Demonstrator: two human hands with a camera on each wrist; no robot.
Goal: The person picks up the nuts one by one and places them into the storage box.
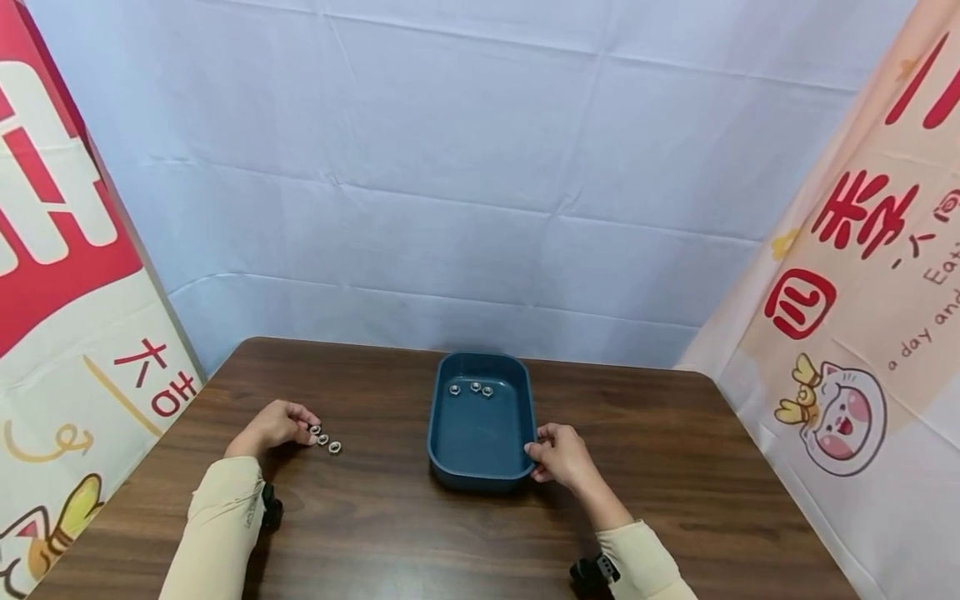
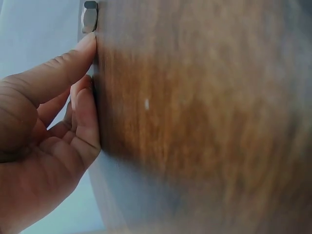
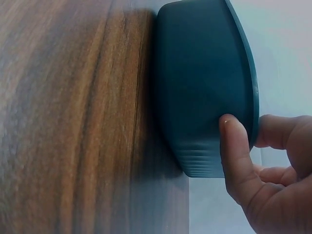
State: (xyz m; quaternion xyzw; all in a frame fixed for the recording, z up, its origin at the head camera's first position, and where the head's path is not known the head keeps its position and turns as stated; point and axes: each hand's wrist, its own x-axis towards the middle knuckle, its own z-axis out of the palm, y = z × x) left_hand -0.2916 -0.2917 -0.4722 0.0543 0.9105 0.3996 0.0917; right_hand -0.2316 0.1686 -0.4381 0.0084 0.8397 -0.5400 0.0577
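My left hand (image 1: 281,423) is low over the left of the table, thumb and index fingertips at either side of a metal hex nut (image 1: 315,430). Two more nuts lie beside it in a slanting row, a middle one (image 1: 323,439) and an outer one (image 1: 335,447). In the left wrist view a nut (image 2: 89,18) shows just past the thumb tip; whatever sits between the fingertips is hidden there. My right hand (image 1: 564,455) pinches the near right rim of a blue rectangular tray (image 1: 480,481), thumb and fingers on opposite sides of the wall. Three nuts (image 1: 476,387) lie at the tray's far end.
The brown wooden table (image 1: 375,533) carries the tray near its middle. A pale cloth (image 1: 450,167) hangs behind the far edge. Printed cloths flank it, a red and white one (image 1: 60,208) at left and a peach one (image 1: 847,292) at right.
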